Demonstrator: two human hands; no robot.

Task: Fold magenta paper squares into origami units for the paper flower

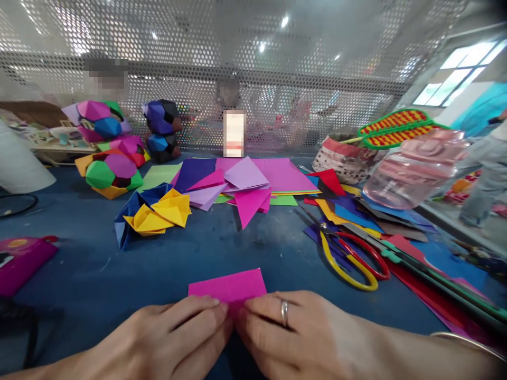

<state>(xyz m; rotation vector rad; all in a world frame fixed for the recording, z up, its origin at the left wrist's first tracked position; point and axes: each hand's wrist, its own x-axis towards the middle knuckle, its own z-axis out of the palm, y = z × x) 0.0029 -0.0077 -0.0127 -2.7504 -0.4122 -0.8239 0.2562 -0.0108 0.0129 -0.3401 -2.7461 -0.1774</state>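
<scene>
A folded piece of magenta paper (229,285) lies at the near edge of the blue table, between my two hands. My left hand (178,335) has its fingers pressed together on the paper's left near part. From the other side my right hand (289,330), with a ring on one finger, closes on the right near part, so the fingertips of both hands almost meet. The thumbs and the paper's near edge are hidden beneath the fingers. Beyond lie folded pink and lilac paper pieces (245,182), and to their left yellow folded pieces (158,211) beside dark blue ones (129,216).
Scissors (346,258) and a long green-edged paper cutter (428,274) lie at right among coloured sheets (352,211). A pink bottle (412,174) and fabric basket (340,158) stand behind. Several paper balls (113,171) sit back left; a magenta pouch (26,261) lies left. A perforated screen (277,68) borders the table.
</scene>
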